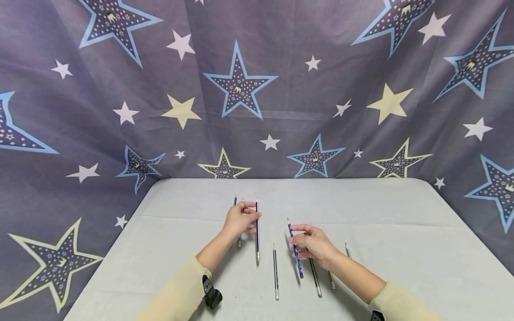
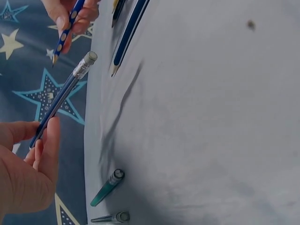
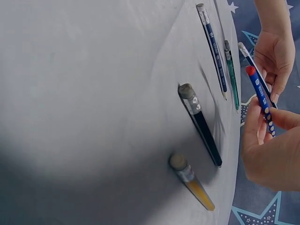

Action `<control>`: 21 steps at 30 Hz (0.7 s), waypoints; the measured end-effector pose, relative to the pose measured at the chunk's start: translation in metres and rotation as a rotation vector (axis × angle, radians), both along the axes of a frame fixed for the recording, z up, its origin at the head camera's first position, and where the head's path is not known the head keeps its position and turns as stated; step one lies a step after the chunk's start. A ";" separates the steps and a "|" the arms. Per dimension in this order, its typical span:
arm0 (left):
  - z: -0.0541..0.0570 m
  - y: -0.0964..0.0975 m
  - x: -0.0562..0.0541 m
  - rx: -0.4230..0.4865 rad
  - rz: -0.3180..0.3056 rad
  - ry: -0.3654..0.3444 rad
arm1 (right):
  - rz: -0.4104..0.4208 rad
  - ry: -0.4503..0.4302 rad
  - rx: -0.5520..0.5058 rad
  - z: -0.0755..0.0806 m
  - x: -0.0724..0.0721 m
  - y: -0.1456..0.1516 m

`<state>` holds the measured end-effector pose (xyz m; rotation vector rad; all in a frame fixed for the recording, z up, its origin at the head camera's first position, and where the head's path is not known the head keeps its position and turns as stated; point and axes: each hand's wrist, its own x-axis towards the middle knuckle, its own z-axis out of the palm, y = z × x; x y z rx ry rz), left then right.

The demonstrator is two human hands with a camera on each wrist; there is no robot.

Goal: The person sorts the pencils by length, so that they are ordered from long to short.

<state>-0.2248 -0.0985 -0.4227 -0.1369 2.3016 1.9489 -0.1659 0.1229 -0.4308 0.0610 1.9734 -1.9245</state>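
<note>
My left hand (image 1: 241, 219) pinches a dark blue pencil (image 1: 258, 243) between thumb and fingertips, its eraser end towards me. That eraser and its metal band (image 2: 83, 66) show up close in the left wrist view. To the right, my right hand (image 1: 315, 245) holds a blue pencil with pale dots (image 1: 297, 256), tip pointing away and slightly left. Its red end (image 3: 251, 70) appears in the right wrist view. Between the hands, a dark blue pencil (image 1: 275, 274) lies on the table. Beneath the right hand are a black pencil (image 3: 204, 129) and a yellow pencil (image 3: 198, 188).
A green pencil (image 2: 108, 187) and another pencil (image 1: 235, 200) lie by the left hand, partly hidden by it. Beyond the right forearm lies a teal pencil (image 1: 347, 250). The pale cloth-covered table (image 1: 381, 205) ends at a star-patterned curtain (image 1: 281, 102).
</note>
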 end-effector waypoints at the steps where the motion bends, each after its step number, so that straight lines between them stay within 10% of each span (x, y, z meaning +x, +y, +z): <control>1: 0.001 0.000 -0.001 -0.004 0.003 0.001 | -0.002 -0.003 0.001 0.000 0.000 0.000; 21: 0.001 -0.004 -0.026 -0.095 0.055 0.042 | -0.003 -0.022 -0.001 -0.003 -0.002 -0.003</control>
